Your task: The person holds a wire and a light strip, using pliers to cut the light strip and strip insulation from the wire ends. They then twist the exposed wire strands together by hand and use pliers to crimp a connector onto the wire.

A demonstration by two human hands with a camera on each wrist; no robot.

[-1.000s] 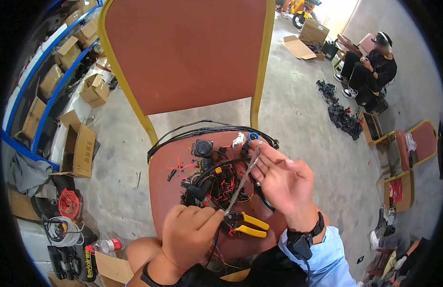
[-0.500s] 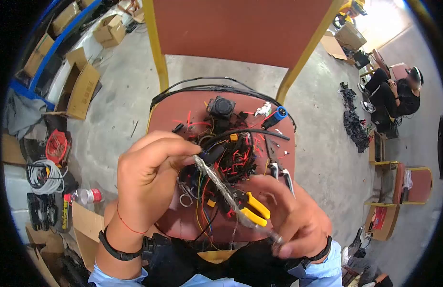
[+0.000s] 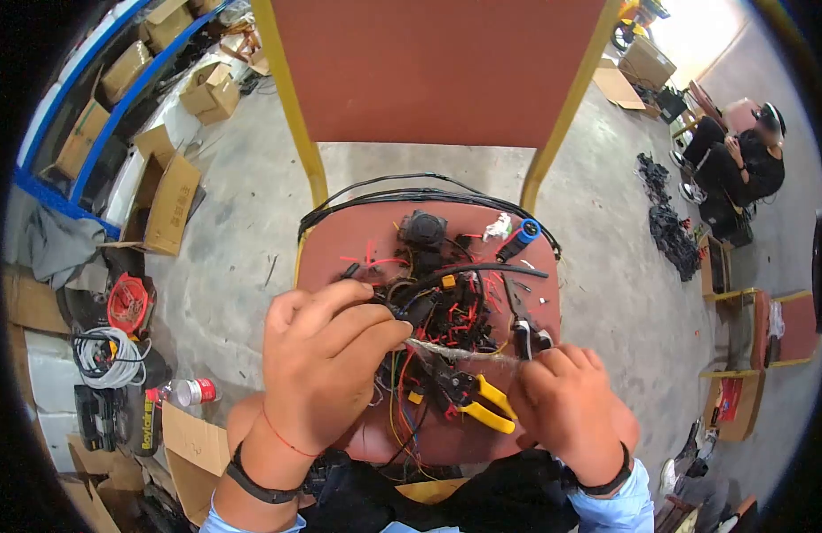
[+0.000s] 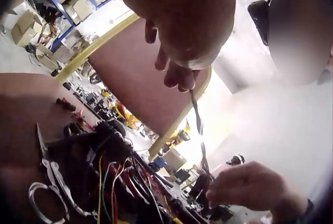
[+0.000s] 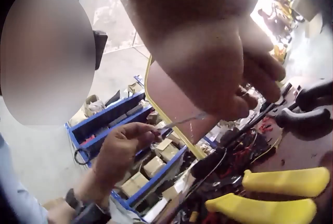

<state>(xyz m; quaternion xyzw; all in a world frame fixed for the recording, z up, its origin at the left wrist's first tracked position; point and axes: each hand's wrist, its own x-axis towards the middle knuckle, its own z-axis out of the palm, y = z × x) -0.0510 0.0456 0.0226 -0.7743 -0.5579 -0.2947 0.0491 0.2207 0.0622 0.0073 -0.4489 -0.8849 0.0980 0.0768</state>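
Your left hand (image 3: 326, 369) and right hand (image 3: 572, 404) each grip one end of the silvery braided strand (image 3: 460, 354), above the yellow-handled tool (image 3: 484, 404).

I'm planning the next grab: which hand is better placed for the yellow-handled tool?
Right hand, I'd judge: the yellow handles lie beside it and point its way; the left hand is farther. Both hold the silvery strand.

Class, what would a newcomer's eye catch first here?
Probably the two hands, left and right, stretching a silvery braided strand between them. Just below it, the bright yellow-handled tool stands out on the reddish chair seat, beside a dark tangle of parts flecked with red.
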